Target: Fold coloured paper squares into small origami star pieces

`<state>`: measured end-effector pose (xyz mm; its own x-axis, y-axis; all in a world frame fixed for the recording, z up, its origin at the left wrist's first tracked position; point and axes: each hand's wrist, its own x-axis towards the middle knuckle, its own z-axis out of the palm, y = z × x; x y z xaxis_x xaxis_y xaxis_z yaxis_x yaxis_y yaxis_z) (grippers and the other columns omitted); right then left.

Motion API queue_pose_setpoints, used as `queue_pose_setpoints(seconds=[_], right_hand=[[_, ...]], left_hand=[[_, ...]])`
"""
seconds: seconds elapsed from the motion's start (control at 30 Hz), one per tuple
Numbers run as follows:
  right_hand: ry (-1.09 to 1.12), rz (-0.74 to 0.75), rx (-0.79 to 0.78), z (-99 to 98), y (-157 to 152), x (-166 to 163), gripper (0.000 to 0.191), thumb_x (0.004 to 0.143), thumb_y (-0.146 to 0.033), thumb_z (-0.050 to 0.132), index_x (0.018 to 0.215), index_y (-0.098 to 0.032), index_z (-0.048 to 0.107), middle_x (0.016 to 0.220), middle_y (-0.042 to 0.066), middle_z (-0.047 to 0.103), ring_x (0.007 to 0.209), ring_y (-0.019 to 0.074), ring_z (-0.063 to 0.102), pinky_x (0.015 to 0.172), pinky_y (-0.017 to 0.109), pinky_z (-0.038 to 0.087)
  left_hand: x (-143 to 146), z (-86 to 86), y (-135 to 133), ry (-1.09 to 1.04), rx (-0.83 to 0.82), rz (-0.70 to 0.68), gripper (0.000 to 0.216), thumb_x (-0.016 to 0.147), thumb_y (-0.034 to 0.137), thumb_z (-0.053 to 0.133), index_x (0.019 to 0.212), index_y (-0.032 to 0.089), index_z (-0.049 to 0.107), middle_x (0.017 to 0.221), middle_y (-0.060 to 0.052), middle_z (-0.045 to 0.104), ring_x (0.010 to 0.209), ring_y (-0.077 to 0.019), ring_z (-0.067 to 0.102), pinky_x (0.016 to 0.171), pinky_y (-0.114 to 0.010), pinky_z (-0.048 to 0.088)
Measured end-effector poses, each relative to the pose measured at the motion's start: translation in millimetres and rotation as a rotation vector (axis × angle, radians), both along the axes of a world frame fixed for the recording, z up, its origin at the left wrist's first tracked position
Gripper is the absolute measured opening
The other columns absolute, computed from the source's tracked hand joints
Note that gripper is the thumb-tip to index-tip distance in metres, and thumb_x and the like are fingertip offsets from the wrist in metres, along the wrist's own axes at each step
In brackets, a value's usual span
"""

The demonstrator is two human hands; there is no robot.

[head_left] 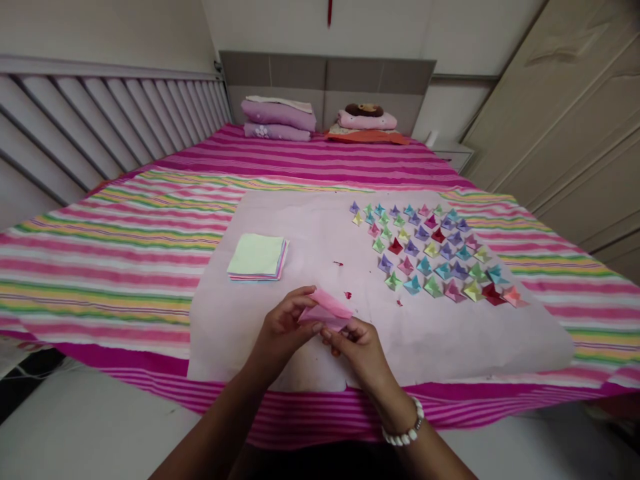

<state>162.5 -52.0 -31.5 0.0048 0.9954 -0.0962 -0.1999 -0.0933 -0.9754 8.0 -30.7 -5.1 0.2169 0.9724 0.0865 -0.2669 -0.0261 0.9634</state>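
Two hands (284,321) (361,339) holding one pink paper (330,305), one stack (257,255), forty-odd folded papers (431,250)

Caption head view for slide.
Left hand and right hand hold folded pink paper over a pale sheet bearing stacked paper squares and colourful origami figures.

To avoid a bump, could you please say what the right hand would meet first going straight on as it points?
The right hand would first meet the folded pink paper it holds; beyond, probably the left hand, though depth is unclear.
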Motion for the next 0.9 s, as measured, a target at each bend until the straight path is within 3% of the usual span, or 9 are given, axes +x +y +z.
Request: queue_pose_setpoints(seconds=[0.27, 0.4, 0.47, 0.6, 0.73, 0.9], right_hand=[[-0.067, -0.040, 0.026, 2.5, -1.6, -1.1, 0.020, 0.063, -0.034, 0.075, 0.061, -0.016, 0.065, 0.047, -0.004, 0.054, 0.043, 0.0090, 0.043, 0.043, 0.022, 0.034], [-0.121, -0.039, 0.041, 3.1, -2.2, -1.9, 0.024, 0.064, -0.035, 0.074, 0.057, -0.017, 0.062, 0.045, -0.004, 0.050, 0.043, 0.0089, 0.041, 0.043, 0.022, 0.032], [-0.126, -0.020, 0.043, 4.5, -3.4, -2.6, 0.025, 0.064, -0.036, 0.074, 0.057, -0.017, 0.061, 0.045, -0.004, 0.050, 0.044, 0.0088, 0.041, 0.044, 0.022, 0.031], [-0.102, 0.080, 0.038, 9.7, -6.0, -3.4, 0.027, 0.067, -0.039, 0.073, 0.059, -0.017, 0.061, 0.049, -0.003, 0.054, 0.045, 0.0093, 0.044, 0.045, 0.022, 0.033], [-0.085, 0.076, 0.041, 9.6, -5.1, -0.7, 0.030, 0.070, -0.039, 0.073, 0.058, -0.017, 0.058, 0.046, -0.005, 0.051, 0.043, 0.0079, 0.042, 0.044, 0.021, 0.030], [0.091, 0.023, -0.042, 2.6, -1.4, 1.3, 0.026, 0.069, -0.034, 0.076, 0.062, -0.017, 0.057, 0.043, -0.006, 0.053, 0.038, 0.0076, 0.046, 0.043, 0.019, 0.032]], left_hand=[[-2.4, -4.3, 0.5, 0.025, 0.015, -0.026, 0.011, 0.066, 0.015, 0.077, 0.070, 0.016, 0.067, 0.120, -0.009, 0.057, 0.114, -0.0244, 0.054, 0.084, -0.028, 0.048], [-2.3, -5.1, 1.0, 0.023, -0.011, -0.005, 0.027, 0.064, 0.018, 0.079, 0.090, 0.022, 0.071, 0.118, -0.006, 0.061, 0.107, -0.0216, 0.058, 0.084, -0.029, 0.049], [-2.1, -3.6, 0.4, 0.052, -0.042, -0.071, 0.029, 0.068, 0.020, 0.077, 0.096, 0.022, 0.071, 0.103, -0.004, 0.067, 0.093, -0.0185, 0.062, 0.081, -0.029, 0.049], [-2.3, 0.2, -0.4, 0.156, -0.085, -0.150, 0.012, 0.077, 0.027, 0.068, 0.080, 0.015, 0.071, 0.067, 0.000, 0.064, 0.067, -0.0139, 0.059, 0.067, -0.027, 0.047], [-3.3, 1.3, 0.5, 0.270, -0.102, -0.071, 0.015, 0.078, 0.029, 0.067, 0.078, 0.014, 0.070, 0.066, 0.001, 0.061, 0.066, -0.0127, 0.054, 0.064, -0.025, 0.043], [-5.7, 0.9, 0.8, 0.312, -0.068, -0.151, 0.014, 0.079, 0.028, 0.064, 0.080, 0.016, 0.071, 0.065, 0.002, 0.057, 0.063, -0.0112, 0.050, 0.061, -0.023, 0.041]])
